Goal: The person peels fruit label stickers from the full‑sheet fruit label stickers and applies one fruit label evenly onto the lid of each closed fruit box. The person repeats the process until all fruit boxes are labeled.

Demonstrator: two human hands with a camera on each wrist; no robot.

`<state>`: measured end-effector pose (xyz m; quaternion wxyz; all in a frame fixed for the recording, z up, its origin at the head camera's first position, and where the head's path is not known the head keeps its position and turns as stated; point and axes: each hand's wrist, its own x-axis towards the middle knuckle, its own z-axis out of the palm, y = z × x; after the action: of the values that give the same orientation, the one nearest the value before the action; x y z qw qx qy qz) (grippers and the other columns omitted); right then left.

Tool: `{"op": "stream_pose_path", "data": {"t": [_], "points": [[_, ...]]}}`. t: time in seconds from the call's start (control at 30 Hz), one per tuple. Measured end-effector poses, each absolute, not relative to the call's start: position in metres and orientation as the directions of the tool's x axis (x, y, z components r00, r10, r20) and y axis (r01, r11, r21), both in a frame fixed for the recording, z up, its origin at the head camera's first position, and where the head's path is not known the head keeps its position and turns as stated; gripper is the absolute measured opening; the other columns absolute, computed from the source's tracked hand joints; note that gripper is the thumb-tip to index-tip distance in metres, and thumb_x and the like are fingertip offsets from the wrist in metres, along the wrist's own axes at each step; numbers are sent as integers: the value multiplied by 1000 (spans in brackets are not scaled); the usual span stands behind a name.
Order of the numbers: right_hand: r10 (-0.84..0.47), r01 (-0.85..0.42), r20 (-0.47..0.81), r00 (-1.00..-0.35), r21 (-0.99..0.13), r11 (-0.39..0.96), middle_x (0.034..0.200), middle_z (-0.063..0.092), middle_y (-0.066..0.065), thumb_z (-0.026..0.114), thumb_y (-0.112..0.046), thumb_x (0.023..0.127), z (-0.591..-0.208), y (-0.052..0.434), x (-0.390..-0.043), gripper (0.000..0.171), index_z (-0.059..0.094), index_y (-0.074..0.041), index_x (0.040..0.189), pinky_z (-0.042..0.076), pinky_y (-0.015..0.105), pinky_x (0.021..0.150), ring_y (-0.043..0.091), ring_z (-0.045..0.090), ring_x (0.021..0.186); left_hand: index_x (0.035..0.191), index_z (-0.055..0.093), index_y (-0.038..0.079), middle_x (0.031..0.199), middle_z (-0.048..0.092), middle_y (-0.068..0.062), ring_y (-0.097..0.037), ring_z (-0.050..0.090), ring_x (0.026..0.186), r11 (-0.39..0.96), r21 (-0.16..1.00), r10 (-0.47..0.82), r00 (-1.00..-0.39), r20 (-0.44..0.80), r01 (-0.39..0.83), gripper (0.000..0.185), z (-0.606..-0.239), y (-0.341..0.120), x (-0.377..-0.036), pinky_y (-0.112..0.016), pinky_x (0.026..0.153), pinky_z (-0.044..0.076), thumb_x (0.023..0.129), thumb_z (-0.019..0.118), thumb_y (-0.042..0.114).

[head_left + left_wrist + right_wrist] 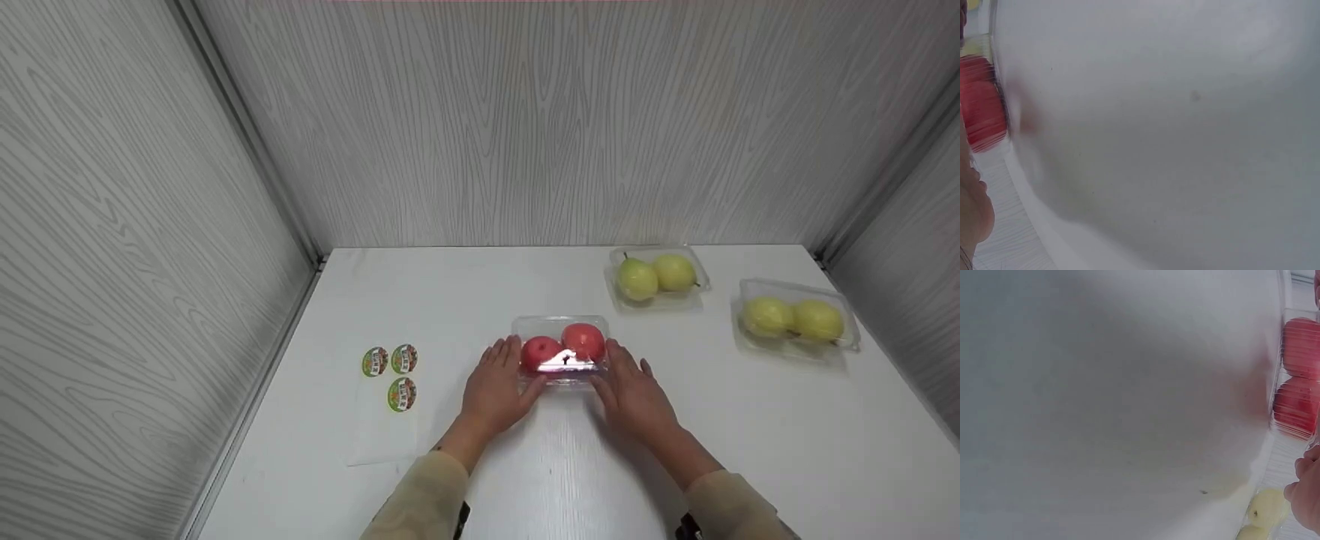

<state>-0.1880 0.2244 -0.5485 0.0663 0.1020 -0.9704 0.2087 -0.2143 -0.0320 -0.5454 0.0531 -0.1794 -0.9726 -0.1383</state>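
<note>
A clear plastic clamshell box (561, 324) with two red apples (583, 342) inside lies on the white table in front of me. Along its left side rests my left hand (495, 390), its fingers straight and the thumb reaching to the near left corner. My right hand (637, 397) lies along the right side in the same way, thumb at the near right corner. Both wrist views show the apples (985, 109) (1297, 402) through the ribbed plastic wall at the edge, with only part of each hand (974, 208) (1306, 489) visible.
Two more clear boxes with yellow-green pears (637, 279) (817, 321) stand at the back right and far right. On the left, three round green labels (402, 394) sit on a thin backing sheet (386, 442). Grey wood-grain panels (487, 127) enclose the table behind and at both sides.
</note>
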Motion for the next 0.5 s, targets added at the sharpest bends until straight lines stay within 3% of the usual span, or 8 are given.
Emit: {"op": "stream_pose_path", "data": {"t": [0.3,0.5], "points": [[-135,-204,180,-974,-454,867,170,29,25,58,-40,109,-540,222,-186,81,21,4,166,16,58,127,42,26,157,166,30,2,169,37,-15,-30,32,157,887,312,315,-941,128,339,87,-528,-41,-214,-42,127,24,106,48,62],[-160,-270,264,-951,-464,843,168,34,24,66,-37,105,-526,206,-183,82,27,4,165,16,57,128,40,30,157,166,29,3,169,36,-16,-31,32,157,870,415,226,-963,143,266,85,-504,-73,-222,-44,125,28,107,46,61]]}}
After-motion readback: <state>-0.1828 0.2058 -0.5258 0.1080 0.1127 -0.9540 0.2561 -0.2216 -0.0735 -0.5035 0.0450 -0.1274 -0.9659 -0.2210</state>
